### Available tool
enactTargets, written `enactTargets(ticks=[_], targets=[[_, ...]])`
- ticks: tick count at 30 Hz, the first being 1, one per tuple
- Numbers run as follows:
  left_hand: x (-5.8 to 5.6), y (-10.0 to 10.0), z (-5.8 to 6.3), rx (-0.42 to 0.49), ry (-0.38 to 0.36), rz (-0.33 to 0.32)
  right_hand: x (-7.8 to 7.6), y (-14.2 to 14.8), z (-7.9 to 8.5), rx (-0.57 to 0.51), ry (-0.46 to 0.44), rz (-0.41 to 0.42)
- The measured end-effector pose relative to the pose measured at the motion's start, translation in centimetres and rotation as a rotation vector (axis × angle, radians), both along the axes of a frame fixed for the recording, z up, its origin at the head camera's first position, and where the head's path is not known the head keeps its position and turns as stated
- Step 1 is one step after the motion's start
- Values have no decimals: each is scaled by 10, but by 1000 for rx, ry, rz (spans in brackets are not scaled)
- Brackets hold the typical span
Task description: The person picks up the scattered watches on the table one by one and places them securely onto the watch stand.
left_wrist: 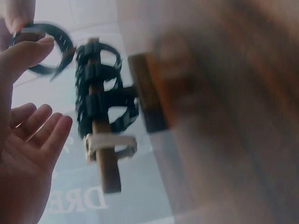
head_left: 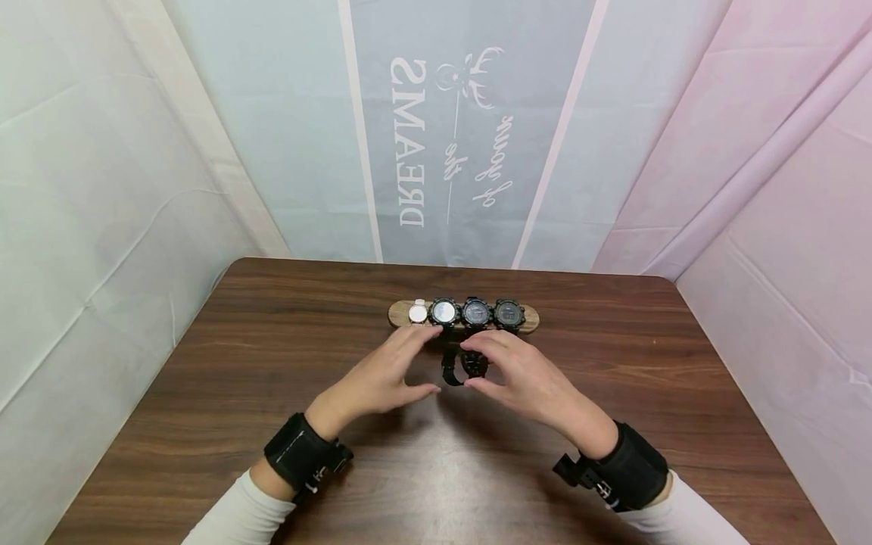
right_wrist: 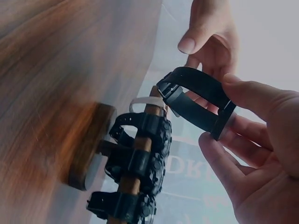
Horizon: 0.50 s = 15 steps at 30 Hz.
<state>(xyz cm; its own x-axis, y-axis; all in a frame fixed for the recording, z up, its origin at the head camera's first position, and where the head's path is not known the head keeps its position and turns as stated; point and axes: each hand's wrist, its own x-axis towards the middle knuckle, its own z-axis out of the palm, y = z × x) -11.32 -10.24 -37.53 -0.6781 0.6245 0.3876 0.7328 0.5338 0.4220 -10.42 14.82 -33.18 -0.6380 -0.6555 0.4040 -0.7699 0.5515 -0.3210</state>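
My right hand (head_left: 524, 375) holds a black wristwatch (head_left: 474, 365) between thumb and fingers, in front of a wooden watch stand (head_left: 395, 313). The watch's strap (right_wrist: 198, 84) forms a loop in the right wrist view, its buckle end towards my left hand (right_wrist: 212, 32). In the head view my left hand (head_left: 375, 375) hovers just left of the strap, thumb and fingers spread apart, nothing between them. From the left wrist, my left thumb overlaps the watch loop (left_wrist: 63, 42). On the stand's bar sit a pale watch (head_left: 418, 312) and three black watches (head_left: 476, 312).
The stand's wooden foot (right_wrist: 88, 147) rests on the dark brown wooden table (head_left: 272, 341). A curtain with mirrored lettering (head_left: 409, 144) hangs behind the table's far edge, and pale fabric walls (head_left: 88, 227) flank both sides.
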Motion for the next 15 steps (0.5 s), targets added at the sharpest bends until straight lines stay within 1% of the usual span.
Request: enactTargets(ticks=[4,7,9,11,15], targets=[[-10,-11,7,-63,31,95,-1,4,2,7,25,-5],[-19,-18,11,-119,34,175,-1,7,3,9,48,-13],[-24,-23,12,-146,18,220,-1,9,4,7,61,-21],[-29,-26,12,-160,-6,250,-1,12,5,6,68,-28],[-38,-29,11,-170,-62,284,-2,18,8,9,77,-43]])
